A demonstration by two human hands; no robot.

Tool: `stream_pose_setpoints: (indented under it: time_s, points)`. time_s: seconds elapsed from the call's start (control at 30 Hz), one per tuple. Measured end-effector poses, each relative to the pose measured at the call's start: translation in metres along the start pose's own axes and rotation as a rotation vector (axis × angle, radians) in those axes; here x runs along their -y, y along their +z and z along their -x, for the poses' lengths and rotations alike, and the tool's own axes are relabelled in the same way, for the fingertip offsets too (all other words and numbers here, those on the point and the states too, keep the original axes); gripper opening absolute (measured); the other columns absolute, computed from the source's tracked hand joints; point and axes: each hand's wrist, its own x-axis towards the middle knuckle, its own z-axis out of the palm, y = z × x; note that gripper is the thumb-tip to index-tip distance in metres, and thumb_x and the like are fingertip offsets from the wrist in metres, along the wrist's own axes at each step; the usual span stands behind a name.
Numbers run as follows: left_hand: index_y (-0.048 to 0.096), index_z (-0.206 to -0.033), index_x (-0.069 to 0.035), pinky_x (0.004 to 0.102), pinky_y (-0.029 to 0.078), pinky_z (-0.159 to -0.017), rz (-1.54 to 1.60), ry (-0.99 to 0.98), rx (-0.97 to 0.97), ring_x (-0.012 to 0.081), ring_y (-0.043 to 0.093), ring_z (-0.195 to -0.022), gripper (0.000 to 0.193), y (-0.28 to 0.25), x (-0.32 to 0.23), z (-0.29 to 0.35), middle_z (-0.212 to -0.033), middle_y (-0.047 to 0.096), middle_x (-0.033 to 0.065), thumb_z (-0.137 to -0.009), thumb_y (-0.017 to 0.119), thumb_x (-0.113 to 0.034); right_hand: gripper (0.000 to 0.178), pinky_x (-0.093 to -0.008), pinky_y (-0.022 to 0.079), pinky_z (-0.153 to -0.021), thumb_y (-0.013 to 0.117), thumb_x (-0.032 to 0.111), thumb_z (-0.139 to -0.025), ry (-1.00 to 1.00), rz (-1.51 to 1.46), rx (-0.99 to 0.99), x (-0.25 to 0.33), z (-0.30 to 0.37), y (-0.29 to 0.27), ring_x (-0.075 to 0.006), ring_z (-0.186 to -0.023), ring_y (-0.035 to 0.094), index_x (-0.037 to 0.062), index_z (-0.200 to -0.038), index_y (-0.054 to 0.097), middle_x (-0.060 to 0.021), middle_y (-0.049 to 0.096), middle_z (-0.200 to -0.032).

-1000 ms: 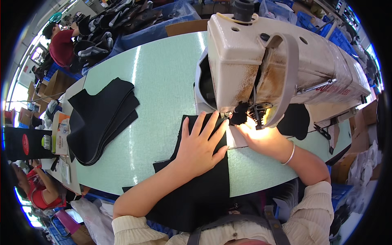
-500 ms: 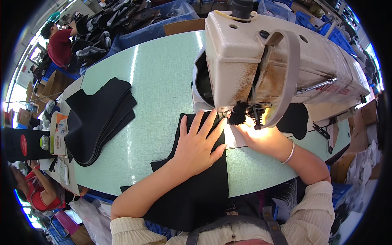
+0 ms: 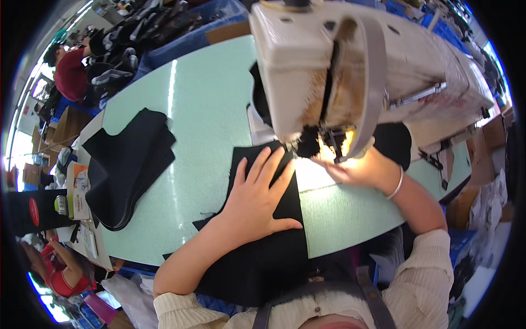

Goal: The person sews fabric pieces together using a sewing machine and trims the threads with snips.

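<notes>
A black fabric piece (image 3: 274,257) lies under the needle end of a worn white sewing machine (image 3: 290,82) and hangs over the table's near edge. My left hand (image 3: 260,192) rests flat on it, fingers spread, fingertips just short of the presser area. On the needle's other side is my right hand (image 3: 372,169), its fingers bent together near the lit needle plate (image 3: 312,175). Lamp glare and the machine's curved grey guard (image 3: 373,82) partly hide those fingertips, and what they hold cannot be made out.
Several stacked black cut pieces (image 3: 129,164) lie at the left of the green table (image 3: 208,98). Beyond the needle sits a rounded black piece (image 3: 393,143), with dark scissors (image 3: 430,159) to its right. Two people work at the left; a blue bin (image 3: 186,41) stands behind.
The whole view has shifted slightly. My left thumb has swung away from the fingers, and my right hand has moved a little right and farther from me. The stack looks unmoved.
</notes>
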Motion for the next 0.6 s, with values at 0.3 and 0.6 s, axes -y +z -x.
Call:
stream_pose_setpoints:
  time_s: [0.3,0.6]
  points:
    - [0.039,-0.14,0.0,0.0635,0.028,-0.105,-0.121,-0.021,0.022,0.0387,0.028,-0.138,0.104,0.001,-0.001,-0.003,-0.146,0.031,0.0216,-0.066,0.071,-0.066,0.015,-0.0397,0.05,-0.067,0.069,0.01,-0.073,0.052,-0.055,0.015,-0.003,-0.005,0.002,-0.0291,-0.075,0.059,0.0067,-0.084,0.06,-0.0097,0.058,-0.084]
    - [0.044,-0.136,0.0,0.0609,0.035,-0.101,-0.134,-0.028,-0.021,0.0367,0.033,-0.135,0.095,0.002,-0.008,-0.003,-0.14,0.038,0.0194,-0.066,0.076,-0.057,0.026,-0.0384,0.05,-0.067,0.068,0.014,-0.075,0.047,0.015,0.007,0.01,-0.002,0.0,-0.0266,-0.08,0.061,0.0088,-0.1,0.064,-0.0072,0.061,-0.089]
